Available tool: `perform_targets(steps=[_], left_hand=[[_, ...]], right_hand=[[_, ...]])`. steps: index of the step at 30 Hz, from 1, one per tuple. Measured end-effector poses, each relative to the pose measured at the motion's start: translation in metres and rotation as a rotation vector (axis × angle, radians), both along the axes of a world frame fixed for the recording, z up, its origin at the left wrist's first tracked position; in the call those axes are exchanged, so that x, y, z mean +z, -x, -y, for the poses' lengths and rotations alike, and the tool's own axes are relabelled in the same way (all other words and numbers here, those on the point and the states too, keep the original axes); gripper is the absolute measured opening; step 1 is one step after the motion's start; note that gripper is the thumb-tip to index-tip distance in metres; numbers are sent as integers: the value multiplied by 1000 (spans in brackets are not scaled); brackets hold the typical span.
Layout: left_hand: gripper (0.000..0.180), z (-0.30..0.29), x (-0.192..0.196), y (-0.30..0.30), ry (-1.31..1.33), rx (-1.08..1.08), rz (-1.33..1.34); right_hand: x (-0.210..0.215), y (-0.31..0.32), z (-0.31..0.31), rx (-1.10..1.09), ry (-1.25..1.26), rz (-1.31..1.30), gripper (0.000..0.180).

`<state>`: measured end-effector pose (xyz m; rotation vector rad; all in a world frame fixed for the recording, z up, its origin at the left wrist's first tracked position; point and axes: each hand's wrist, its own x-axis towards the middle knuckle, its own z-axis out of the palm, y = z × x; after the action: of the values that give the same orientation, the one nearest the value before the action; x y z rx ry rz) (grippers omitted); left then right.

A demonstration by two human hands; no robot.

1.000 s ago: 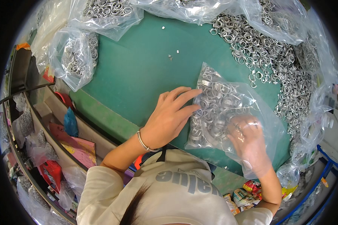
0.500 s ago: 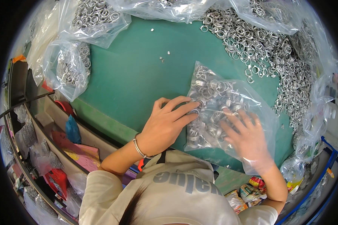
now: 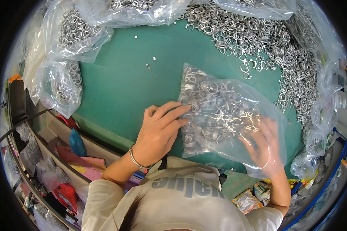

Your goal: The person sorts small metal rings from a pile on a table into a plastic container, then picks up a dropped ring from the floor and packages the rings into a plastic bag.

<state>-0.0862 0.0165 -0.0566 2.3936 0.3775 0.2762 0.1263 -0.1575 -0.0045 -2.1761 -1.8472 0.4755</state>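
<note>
1. Green flat tabletop [image 3: 119, 84] carries a heap of loose silver metal rings [image 3: 258, 42].
2. Clear plastic bag of silver rings [image 3: 216, 111] lies on it, near the front edge.
3. Left hand [image 3: 158, 133] presses spread fingers on the bag's left edge.
4. Right hand [image 3: 263, 144], fingers spread, sits inside the bag.

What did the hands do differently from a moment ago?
The right hand slid from on top of the clear bag of metal rings to under its loose plastic edge, so it now shows through the film. The left hand kept pressing flat on the bag's left side. The bag stayed on the green table, and the loose pile of rings did not change.
</note>
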Motion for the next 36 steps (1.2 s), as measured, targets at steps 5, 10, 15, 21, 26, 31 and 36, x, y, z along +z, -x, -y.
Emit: perform_targets(steps=[5,10,15,21,26,31,36], left_hand=[[32,0,-1,-5,9,18,37],[35,3,3,-13,-18,7,83],[36,2,5,-15,-32,92,3],[39,2,7,-22,-37,78,-23],[38,1,7,-20,-24,75,-45],[38,2,7,-21,-18,65,-41],[40,2,4,-23,21,65,-23]], right_hand=[[-4,7,-10,32,15,-50,32],[-11,5,-17,256,59,104,32],[-12,0,-1,156,104,127,30],[-14,15,-26,60,47,2,31],[-4,2,-4,201,201,-30,37],[-2,-11,4,118,147,-206,41],[-17,9,-37,71,-35,-202,41]])
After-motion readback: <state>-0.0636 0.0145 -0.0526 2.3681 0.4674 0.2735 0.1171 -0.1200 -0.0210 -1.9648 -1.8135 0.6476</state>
